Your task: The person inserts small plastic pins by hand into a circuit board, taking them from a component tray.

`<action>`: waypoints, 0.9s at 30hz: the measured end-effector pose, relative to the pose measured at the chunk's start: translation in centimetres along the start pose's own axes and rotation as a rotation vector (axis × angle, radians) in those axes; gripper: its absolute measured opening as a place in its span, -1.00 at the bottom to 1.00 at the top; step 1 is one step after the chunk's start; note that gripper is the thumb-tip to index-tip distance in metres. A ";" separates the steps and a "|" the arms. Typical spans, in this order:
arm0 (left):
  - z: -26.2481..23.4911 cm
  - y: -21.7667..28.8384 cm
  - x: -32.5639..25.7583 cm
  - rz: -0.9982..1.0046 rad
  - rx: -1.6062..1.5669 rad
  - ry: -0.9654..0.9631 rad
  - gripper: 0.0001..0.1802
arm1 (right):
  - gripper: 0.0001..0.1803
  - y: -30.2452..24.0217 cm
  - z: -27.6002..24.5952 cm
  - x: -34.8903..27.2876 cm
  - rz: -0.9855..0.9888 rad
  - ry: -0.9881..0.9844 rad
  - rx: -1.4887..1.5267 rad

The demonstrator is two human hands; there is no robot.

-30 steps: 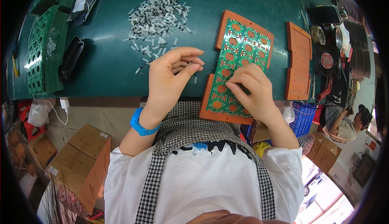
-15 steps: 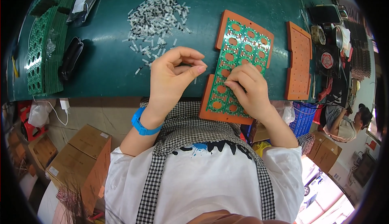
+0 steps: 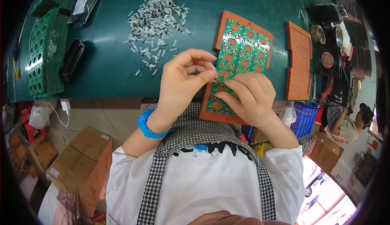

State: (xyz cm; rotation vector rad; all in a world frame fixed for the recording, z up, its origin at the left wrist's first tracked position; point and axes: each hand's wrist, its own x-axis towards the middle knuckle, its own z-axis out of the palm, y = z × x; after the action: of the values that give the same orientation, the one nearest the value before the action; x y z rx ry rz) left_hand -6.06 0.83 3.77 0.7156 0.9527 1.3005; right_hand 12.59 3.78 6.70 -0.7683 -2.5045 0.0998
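Note:
A green circuit board panel (image 3: 237, 58) with rows of oval holes lies on an orange-brown fixture plate (image 3: 222, 21). At the panel's left edge, my left hand (image 3: 187, 75) pinches a tiny light-coloured part, too small to name surely. My right hand (image 3: 252, 96) rests over the lower part of the panel, thumb and forefinger curled near each other and close to the left fingertips. Whether anything is between the right fingers cannot be made out. Beyond my left hand lies a loose pile of small clear-and-black electronic components (image 3: 157, 19).
Tall stacks of green circuit boards (image 3: 44, 54) stand at the left, beside a black case (image 3: 73, 59) and a dark plastic bag (image 3: 85, 5). An orange-brown plate (image 3: 299, 60) lies at right, near metal containers (image 3: 339, 36). Cardboard boxes (image 3: 81, 156) sit below the table (image 3: 109, 74).
My left hand has moved right, from beside the pile to the panel's edge. My right hand has shifted slightly left and down, its fingers now nearer the left fingertips.

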 end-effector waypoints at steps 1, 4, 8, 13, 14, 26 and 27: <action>0.3 0.0 -0.2 -0.015 -0.013 -0.015 -0.73 | -0.67 -0.1 0.2 -0.1 -0.012 0.066 0.027; 1.0 -0.4 -0.7 -0.017 -0.083 -0.037 -0.73 | -0.70 -0.1 0.8 0.2 0.011 0.135 0.061; 0.7 -0.4 -0.8 -0.037 -0.088 -0.059 -0.74 | -0.74 -0.3 0.3 0.1 0.204 0.058 0.247; 1.0 0.3 -1.2 -0.045 0.037 -0.090 -0.74 | -0.80 -0.5 0.2 -0.3 0.353 0.085 0.467; 1.1 0.3 -1.4 -0.050 0.089 -0.080 -0.72 | -0.80 -0.5 0.2 -0.3 0.351 0.085 0.468; 1.4 0.1 -1.8 0.122 0.312 -0.154 -0.51 | -0.80 0.4 -1.0 -0.5 0.506 -0.097 0.759; 1.6 0.0 -1.8 0.121 0.312 -0.156 -0.51 | -0.81 0.5 -1.0 -0.6 0.509 -0.113 0.768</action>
State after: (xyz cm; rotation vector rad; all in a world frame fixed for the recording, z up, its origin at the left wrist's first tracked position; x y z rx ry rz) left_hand -4.68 -0.86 4.78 1.1142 1.0068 1.1919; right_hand 13.76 3.75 7.15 -1.0281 -2.0334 1.2178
